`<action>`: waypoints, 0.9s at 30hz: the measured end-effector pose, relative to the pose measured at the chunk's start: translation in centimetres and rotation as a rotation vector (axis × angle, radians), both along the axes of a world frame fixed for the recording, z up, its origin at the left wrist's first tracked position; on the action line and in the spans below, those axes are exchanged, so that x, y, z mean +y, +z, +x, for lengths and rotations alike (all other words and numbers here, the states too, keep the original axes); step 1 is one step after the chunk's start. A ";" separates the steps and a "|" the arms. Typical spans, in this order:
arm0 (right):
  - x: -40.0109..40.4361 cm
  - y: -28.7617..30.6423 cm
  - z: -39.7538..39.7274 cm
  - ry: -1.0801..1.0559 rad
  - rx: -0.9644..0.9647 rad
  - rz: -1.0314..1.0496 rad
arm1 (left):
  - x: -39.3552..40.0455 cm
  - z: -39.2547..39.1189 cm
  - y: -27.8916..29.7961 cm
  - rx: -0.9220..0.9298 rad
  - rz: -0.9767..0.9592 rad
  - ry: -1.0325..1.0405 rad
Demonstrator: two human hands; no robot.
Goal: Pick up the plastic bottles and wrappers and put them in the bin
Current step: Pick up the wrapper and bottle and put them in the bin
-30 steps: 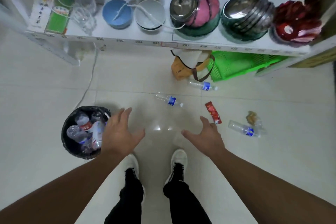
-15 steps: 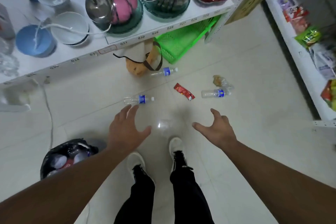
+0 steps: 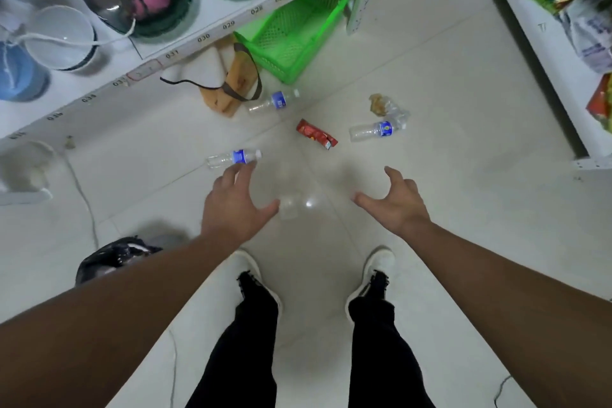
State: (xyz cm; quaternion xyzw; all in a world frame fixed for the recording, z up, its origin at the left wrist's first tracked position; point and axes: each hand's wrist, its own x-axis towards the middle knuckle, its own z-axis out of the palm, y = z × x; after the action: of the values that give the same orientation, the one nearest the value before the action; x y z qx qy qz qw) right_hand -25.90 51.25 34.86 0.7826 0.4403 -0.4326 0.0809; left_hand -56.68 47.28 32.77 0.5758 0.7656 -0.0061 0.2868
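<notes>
Three clear plastic bottles with blue labels lie on the pale tiled floor: the nearest bottle (image 3: 233, 157), a far bottle (image 3: 275, 100) by the bag, and a right bottle (image 3: 376, 130). Between them lies a red wrapper (image 3: 316, 134), and a crumpled clear wrapper (image 3: 384, 105) sits just beyond the right bottle. My left hand (image 3: 231, 205) is open, fingertips just short of the nearest bottle. My right hand (image 3: 394, 200) is open and empty, below the red wrapper. The black-lined bin (image 3: 109, 257) sits at lower left, partly hidden by my left forearm.
A white shelf (image 3: 205, 38) with bowls and pots runs along the upper left. Under it stand a green basket (image 3: 298, 33) and a tan bag (image 3: 231, 86). Another shelf (image 3: 543, 53) with snack packets lines the right. A white cable (image 3: 82, 195) trails across the floor at left.
The view swung right and closer to the litter; the bin slid to the lower left. Both open hands reached forward, the left one nearing the closest bottle.
</notes>
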 end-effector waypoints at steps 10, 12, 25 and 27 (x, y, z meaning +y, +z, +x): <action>2.2 -1.4 5.8 0.344 0.053 0.006 | -2.9 11.1 -1.6 -0.022 -0.107 0.377; 3.8 -1.3 5.5 0.398 0.060 0.025 | -2.8 11.8 -2.2 -0.028 -0.105 0.404; 9.8 -6.6 0.1 0.496 0.066 0.041 | -1.6 8.7 -8.7 -0.081 -0.137 0.486; 10.4 -8.5 -0.3 0.510 0.056 0.035 | -2.0 8.1 -10.2 -0.072 -0.141 0.506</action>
State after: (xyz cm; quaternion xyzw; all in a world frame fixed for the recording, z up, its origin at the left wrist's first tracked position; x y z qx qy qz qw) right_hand -26.18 61.66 26.32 0.6352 0.6329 -0.4120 0.1619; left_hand -48.56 45.32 22.54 0.3445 0.8721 0.0329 0.3459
